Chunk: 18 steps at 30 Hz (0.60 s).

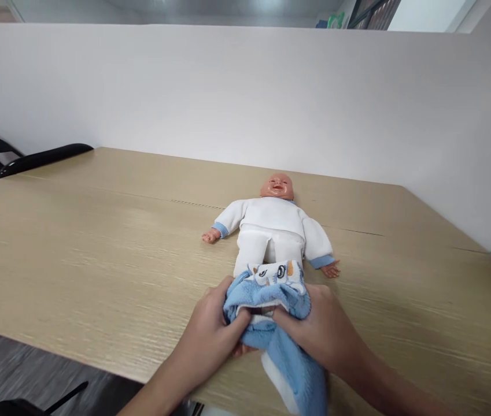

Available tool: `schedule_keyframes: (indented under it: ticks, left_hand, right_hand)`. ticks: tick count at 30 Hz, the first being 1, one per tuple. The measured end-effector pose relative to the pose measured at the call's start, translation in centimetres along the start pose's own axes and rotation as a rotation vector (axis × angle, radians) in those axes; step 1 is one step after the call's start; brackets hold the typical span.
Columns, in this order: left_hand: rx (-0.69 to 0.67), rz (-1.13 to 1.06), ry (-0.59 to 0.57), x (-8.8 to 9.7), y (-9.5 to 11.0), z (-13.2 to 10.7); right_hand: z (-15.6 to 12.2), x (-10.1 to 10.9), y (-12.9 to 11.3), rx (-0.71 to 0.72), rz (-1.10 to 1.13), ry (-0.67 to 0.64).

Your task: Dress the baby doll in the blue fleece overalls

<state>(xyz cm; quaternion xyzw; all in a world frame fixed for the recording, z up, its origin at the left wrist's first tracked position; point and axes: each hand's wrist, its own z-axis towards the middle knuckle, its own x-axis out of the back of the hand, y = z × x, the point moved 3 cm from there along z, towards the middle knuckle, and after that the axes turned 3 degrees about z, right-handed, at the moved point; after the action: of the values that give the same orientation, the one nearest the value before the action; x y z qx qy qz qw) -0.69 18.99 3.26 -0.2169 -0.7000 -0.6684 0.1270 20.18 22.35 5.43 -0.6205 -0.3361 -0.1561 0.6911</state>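
Observation:
A baby doll (273, 216) in a white top with blue cuffs lies on its back, its head toward the wall and its arms spread. Over its lower legs is a bunched blue and white fleece garment (266, 294) with an embroidered animal face. My left hand (214, 323) grips the left side of the garment, thumb tucked into its opening. On the other side my right hand (321, 326) is closed on it in the same way. One leg of the garment hangs toward me. The doll's feet are mostly hidden, with a bit showing beside my left hand.
The wooden table (98, 248) reaches back to a white partition wall (210, 92). A black chair (45, 159) stands at the far left edge. Grey floor (24, 364) shows below the table's near left edge.

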Motion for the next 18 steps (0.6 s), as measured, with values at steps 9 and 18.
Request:
schedule_keyframes:
  ticks: [9, 18]
  left_hand:
    - [-0.005, -0.201, -0.116, 1.8, 1.5, -1.2]
    - [0.078, -0.159, -0.103, 0.8, -0.5, -4.3]
  right_hand:
    - [-0.9, 1.6, -2.9, 0.164, -0.07, 0.067]
    - [-1.5, -0.1, -4.0, 0.107, -0.095, -0.15]
